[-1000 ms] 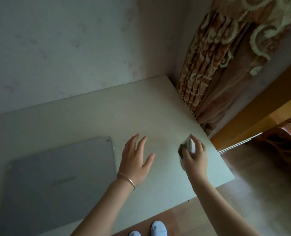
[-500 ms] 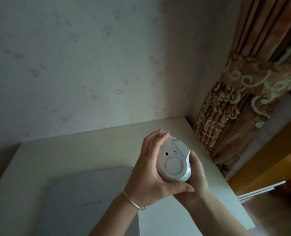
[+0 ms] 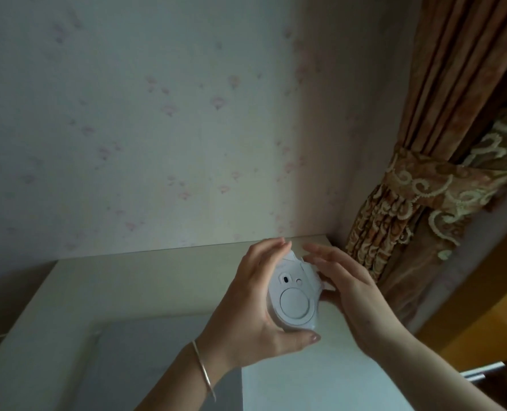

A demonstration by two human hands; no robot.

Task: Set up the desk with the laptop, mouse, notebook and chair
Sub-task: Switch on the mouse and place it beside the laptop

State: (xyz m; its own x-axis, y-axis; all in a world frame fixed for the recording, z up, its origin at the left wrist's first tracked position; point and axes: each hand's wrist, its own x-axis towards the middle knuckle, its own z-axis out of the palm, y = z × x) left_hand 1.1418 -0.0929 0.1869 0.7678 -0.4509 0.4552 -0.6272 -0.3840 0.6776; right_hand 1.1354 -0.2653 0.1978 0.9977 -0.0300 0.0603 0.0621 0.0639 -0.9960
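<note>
Closed grey laptop (image 3: 157, 366) flat on desk (image 3: 157, 280), lower left. Left hand (image 3: 252, 307), thin bangle (image 3: 204, 372) on wrist, grips white mouse (image 3: 293, 295) above the desk's right part, thumb under its near end, fingers curled over far end. Mouse underside faces camera, long axis running near-to-far, front end toward wall (image 3: 187, 114). Right hand (image 3: 347, 289) open, fingers spread, touching mouse's right side. Curtain (image 3: 424, 203) far right.

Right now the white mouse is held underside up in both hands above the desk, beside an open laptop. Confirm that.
Not quite: the laptop is closed, lid down, as the head view shows. The mouse is underside up, gripped in the left hand, the right hand at its far side, above the desk.
</note>
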